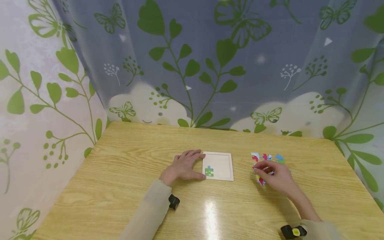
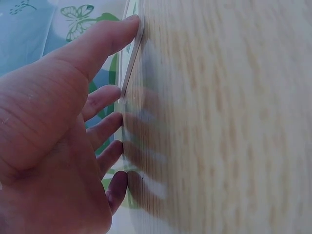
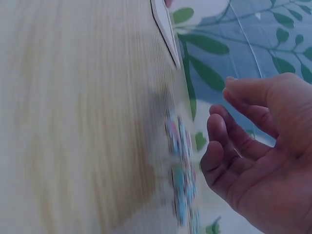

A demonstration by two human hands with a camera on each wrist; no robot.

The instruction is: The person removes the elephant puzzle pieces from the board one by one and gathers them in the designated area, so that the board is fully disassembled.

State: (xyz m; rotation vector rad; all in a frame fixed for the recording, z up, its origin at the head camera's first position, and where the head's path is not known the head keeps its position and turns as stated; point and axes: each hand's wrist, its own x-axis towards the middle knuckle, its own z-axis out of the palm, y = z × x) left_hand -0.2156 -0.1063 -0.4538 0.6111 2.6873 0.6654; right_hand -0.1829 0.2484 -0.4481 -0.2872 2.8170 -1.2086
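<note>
A square puzzle board (image 1: 221,166) with a thin inner line lies flat on the table. In its near left corner sits a green puzzle piece (image 1: 209,172) with a blue tab. My left hand (image 1: 186,166) spreads along the left side of the board, thumb (image 2: 124,34) at its edge and fingers extended. Above loose puzzle pieces (image 1: 261,180) on the right, my right hand (image 1: 277,176) hovers with loosely curled fingers. In the right wrist view no piece shows between its thumb and fingers, and part of the pile is hidden under the hand.
More pieces, red-and-white (image 1: 255,156) and blue-and-green (image 1: 279,158), lie beyond the right hand. The wooden table (image 1: 126,160) ends at a patterned curtain (image 1: 192,66) behind and at the sides. Each wrist wears a small black camera (image 1: 173,202).
</note>
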